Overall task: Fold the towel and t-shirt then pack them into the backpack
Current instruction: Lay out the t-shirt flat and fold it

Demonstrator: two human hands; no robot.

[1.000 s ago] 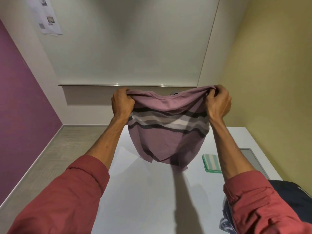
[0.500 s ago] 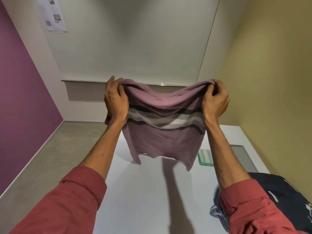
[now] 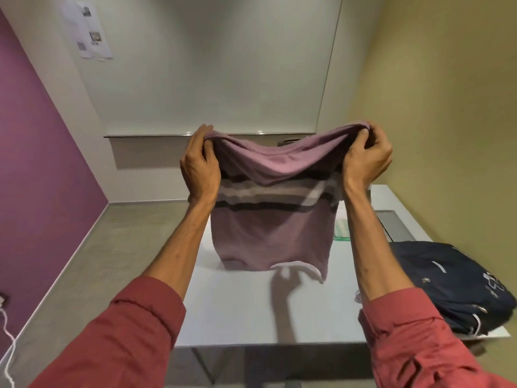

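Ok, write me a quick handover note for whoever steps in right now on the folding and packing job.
Left hand: grips one end of the t-shirt's upper edge, raised in the air.
Right hand: grips the other end, fingers curled round the cloth.
T-shirt: hangs spread between the hands over the table, not yet folded.
Towel: on the table behind the right forearm, partly hidden; looks folded.
Backpack: lies on the table's right side; towel not in it.
Left to do: fold the t-shirt, then pack both into the backpack.
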